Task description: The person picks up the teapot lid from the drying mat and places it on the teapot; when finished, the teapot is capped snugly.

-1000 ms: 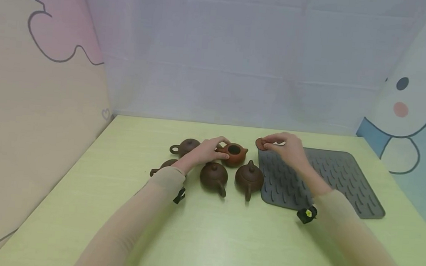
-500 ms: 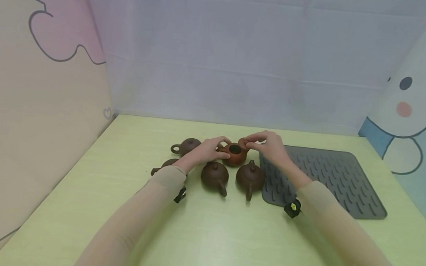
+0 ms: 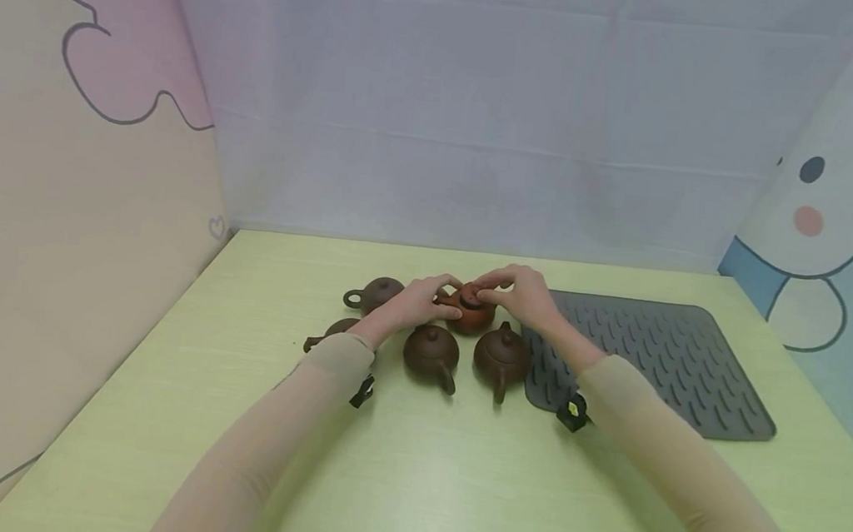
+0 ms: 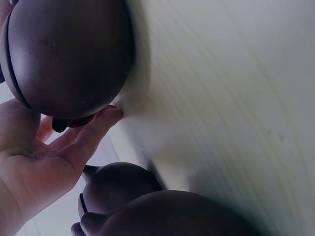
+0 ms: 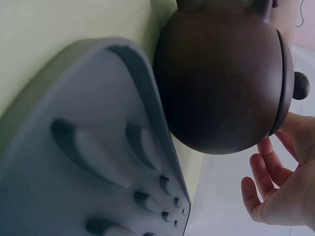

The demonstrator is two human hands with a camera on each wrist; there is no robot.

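At the back row, my left hand [image 3: 418, 300] holds a reddish-brown teapot [image 3: 473, 321] from its left side, thumb at the front and fingers behind. My right hand [image 3: 528, 297] pinches the matching lid [image 3: 471, 293] over the teapot's mouth; whether it is fully seated cannot be told. Just in front stand two dark brown teapots with lids on, one at left [image 3: 430, 353] and one at right [image 3: 503, 357]. In the wrist views, a dark teapot [image 4: 69, 54] hides most of the left hand's grip, and another [image 5: 221, 78] hides the right fingertips.
A grey ridged mat [image 3: 645, 358] lies on the right of the pale yellow table [image 3: 441, 467]. Left of the hands are two more dark teapots, one behind [image 3: 381, 295] and one partly hidden by the left arm [image 3: 339, 327]. A pale curtain [image 3: 438, 117] hangs behind.
My right hand has brought the lid leftward from above the mat's corner onto the reddish teapot's opening. My left hand has stayed on the teapot.
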